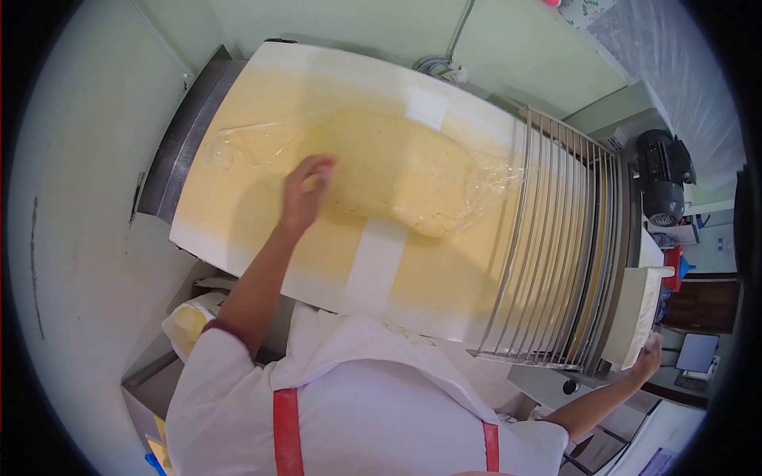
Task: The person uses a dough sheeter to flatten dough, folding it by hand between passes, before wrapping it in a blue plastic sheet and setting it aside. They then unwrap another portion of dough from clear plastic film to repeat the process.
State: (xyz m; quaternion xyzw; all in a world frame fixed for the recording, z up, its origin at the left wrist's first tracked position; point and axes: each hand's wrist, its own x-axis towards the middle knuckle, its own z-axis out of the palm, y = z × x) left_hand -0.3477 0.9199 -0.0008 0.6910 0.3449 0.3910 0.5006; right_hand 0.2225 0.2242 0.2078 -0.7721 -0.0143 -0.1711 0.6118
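A large slab of pale yellow dough (397, 170) lies on the white sheeter belt (258, 71), with clear plastic film (496, 178) wrapped about it and bunched at both ends. My left hand (305, 190) is over the dough's left end, its fingers curled to the thumb in a pinch. Whether film is between those fingertips I cannot make out. Far to the right, my right hand (649, 357) is closed at the lower end of a cream-coloured box (637, 317) on the machine's side. What its fingers grip is hidden.
A metal bar guard (548, 246) spans the belt's right part, beside the rollers. Behind it sits a dark motor (663, 178). A dark metal tray (198, 131) edges the belt's left end. Below left stands a plastic-lined bin (190, 321). Coiled cable (436, 66) hangs at the wall.
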